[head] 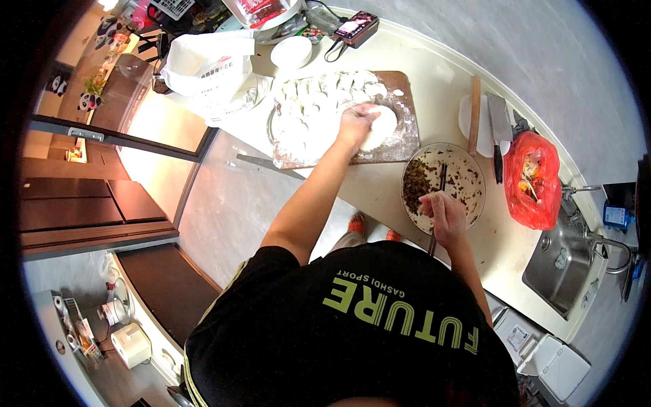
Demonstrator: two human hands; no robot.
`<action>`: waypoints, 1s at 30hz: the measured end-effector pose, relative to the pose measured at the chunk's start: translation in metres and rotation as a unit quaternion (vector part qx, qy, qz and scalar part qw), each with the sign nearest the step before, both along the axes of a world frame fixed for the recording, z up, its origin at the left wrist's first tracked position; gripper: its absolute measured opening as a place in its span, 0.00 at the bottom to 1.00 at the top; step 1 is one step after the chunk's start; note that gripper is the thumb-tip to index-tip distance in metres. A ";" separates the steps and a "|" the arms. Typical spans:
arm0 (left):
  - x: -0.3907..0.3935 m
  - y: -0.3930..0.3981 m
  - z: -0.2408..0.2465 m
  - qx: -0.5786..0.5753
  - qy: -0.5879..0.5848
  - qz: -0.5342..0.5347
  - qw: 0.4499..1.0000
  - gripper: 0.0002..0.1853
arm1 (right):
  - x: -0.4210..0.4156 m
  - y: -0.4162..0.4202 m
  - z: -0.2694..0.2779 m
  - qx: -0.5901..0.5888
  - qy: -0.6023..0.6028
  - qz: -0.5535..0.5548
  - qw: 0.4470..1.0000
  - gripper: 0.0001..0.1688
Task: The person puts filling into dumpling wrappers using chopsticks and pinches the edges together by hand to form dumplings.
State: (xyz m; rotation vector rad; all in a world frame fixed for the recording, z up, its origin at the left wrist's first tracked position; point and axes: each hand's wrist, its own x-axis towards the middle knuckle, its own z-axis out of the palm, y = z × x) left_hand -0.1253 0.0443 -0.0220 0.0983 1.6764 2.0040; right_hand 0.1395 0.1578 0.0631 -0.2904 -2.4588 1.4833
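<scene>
My left hand [356, 124] is over a floured wooden board [404, 129], its thumb and fingers pinching the edge of a round dough wrapper [385, 122]. More pale dough lies under that wrapper. Rows of folded dumplings [333, 84] cover the far and left parts of the board, with glare washing out some of them. My right hand [447, 216] is curled above the near side of a wide bowl [475, 175]. Dark chopped filling [416, 185] is heaped at the bowl's left. Dark chopsticks [444, 175] run beneath the right hand and past the rim; whether the fingers grip them is unclear.
Right of the bowl are a rolling pin [475, 114], a cleaver [499, 119] and a red plastic bag [546, 168] of scraps, then a steel sink [554, 274]. A white bag [203, 66], a white bowl [291, 52] and a small black device [357, 28] stand behind the board.
</scene>
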 end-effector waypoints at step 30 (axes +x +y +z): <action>-0.049 -0.038 0.014 -0.626 0.102 -0.043 0.772 0.28 | 0.013 0.004 -0.007 -0.052 -0.015 -0.003 0.999 0.16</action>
